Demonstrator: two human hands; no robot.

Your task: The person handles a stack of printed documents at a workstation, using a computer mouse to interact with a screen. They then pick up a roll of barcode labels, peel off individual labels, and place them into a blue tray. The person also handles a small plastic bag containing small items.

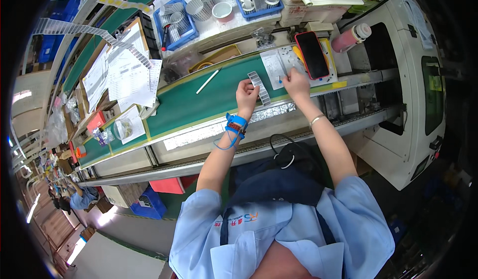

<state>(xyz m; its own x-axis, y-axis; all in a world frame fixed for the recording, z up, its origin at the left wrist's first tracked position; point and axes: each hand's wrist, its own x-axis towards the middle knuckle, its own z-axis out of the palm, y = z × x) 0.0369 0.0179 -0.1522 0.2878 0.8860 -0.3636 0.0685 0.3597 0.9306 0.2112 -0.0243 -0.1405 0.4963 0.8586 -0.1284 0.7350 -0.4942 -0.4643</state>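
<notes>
My left hand, with a blue wristband at its wrist, is closed on a short whitish strip divided into small segments, pinching its left edge. The strip stands out over the green work surface. To its right, my right hand has its fingers pinched together over a white sheet of paper. Something thin and greyish shows at those fingertips, and a small blue bit lies beside them. What the right fingers hold is too small to make out.
A black-screened phone and a pink bottle are beyond my right hand. A white pen lies to the left. Blue trays of tape rolls stand at the back, papers at far left. A metal rail runs along the near edge.
</notes>
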